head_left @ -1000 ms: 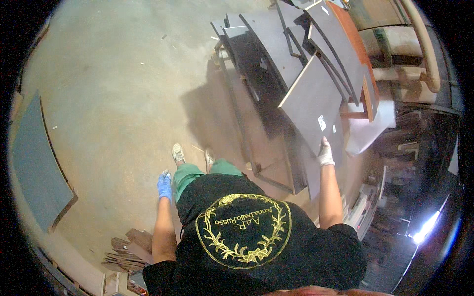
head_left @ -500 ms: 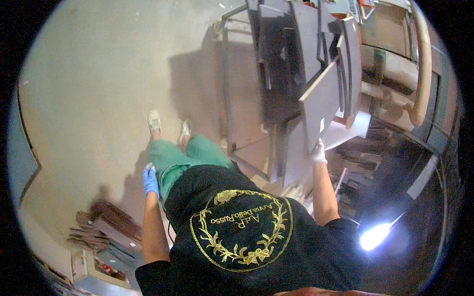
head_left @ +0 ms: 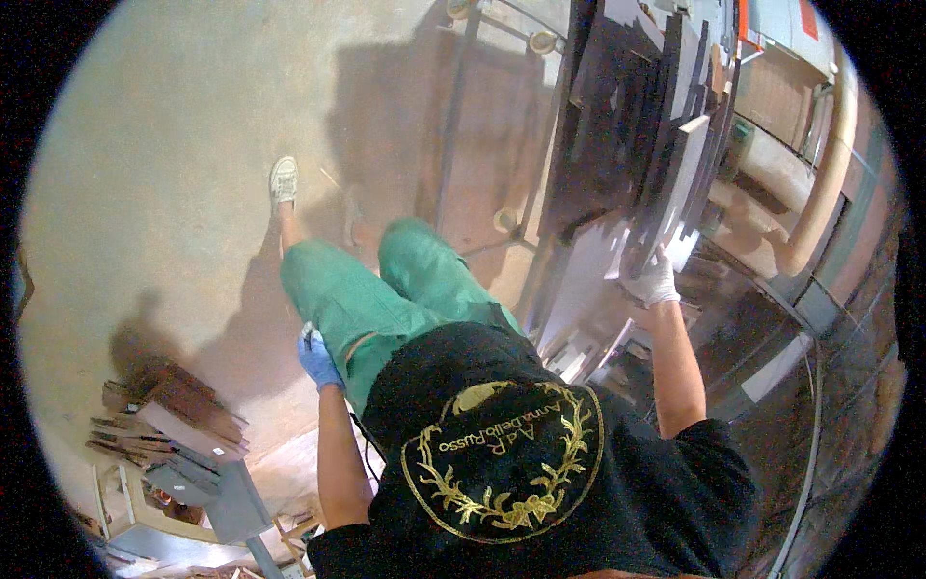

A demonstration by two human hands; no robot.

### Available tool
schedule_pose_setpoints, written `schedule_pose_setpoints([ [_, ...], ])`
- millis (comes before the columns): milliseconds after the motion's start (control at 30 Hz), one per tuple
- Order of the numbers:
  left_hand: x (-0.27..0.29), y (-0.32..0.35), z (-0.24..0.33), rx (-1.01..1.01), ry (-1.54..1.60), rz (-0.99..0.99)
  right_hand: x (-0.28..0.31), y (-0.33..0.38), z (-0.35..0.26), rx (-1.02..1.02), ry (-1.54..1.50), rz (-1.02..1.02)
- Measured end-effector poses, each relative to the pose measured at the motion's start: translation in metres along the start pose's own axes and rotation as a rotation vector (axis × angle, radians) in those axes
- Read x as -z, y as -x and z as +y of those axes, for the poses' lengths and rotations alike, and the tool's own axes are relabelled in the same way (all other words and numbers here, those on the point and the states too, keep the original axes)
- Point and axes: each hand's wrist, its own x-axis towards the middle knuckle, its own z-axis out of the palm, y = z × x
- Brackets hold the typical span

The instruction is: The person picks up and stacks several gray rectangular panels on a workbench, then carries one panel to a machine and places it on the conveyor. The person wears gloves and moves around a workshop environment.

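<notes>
My right hand (head_left: 653, 282), in a white glove, grips the near end of a long grey board (head_left: 681, 179) that stands on edge among other dark boards. The board is seen almost edge-on, and my fingers partly hide its lower end. By my left thigh hangs my left hand (head_left: 320, 358) in a blue glove. Its fingers are curled, with a small thin dark thing (head_left: 308, 338) at their tips, too small to name. The upright dark boards (head_left: 617, 106) rest on a metal-framed cart (head_left: 558, 106) with pale casters (head_left: 506, 220).
On the floor at lower left lie stacked dark wooden strips (head_left: 178, 405) beside a grey panel (head_left: 239, 502). A thick tan pipe (head_left: 834, 145) curves along the far right. Offcuts (head_left: 588, 352) lie by my right side. My white shoe (head_left: 284, 180) is on the bare floor.
I have stepped forward, with one foot farther ahead. The board in my right hand has turned from showing its broad face to nearly edge-on. My left hand stays by my thigh.
</notes>
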Motion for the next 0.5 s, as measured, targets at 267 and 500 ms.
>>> schedule_pose_setpoints([
  [267, -0.050, 0.006, 0.031, -0.193, -0.472, -0.237, -0.092, 0.038, 0.012, 0.076, 0.196, 0.029],
  [500, -0.101, -0.033, 0.078, -0.235, -0.753, -0.266, -0.113, 0.030, 0.027, 0.359, 0.459, 0.068],
])
